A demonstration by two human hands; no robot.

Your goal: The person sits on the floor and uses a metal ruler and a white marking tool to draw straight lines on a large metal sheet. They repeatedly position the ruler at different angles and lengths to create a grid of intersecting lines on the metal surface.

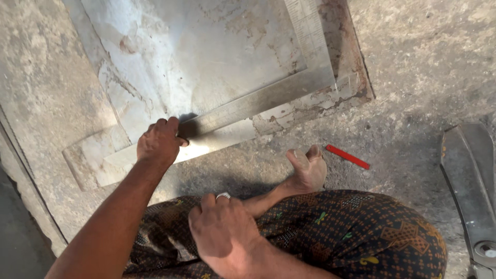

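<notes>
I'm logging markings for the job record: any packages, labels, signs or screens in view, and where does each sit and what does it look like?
No packages, labels, signs or screens in view.
Nearest to one: steel square, lying on the metal sheet with its end under the left hand; grey L-shape with fine graduation marks along the upright arm.

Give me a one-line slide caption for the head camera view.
Seated on the floor, left hand pressing a steel square against a metal sheet, right hand resting on lap.
</notes>
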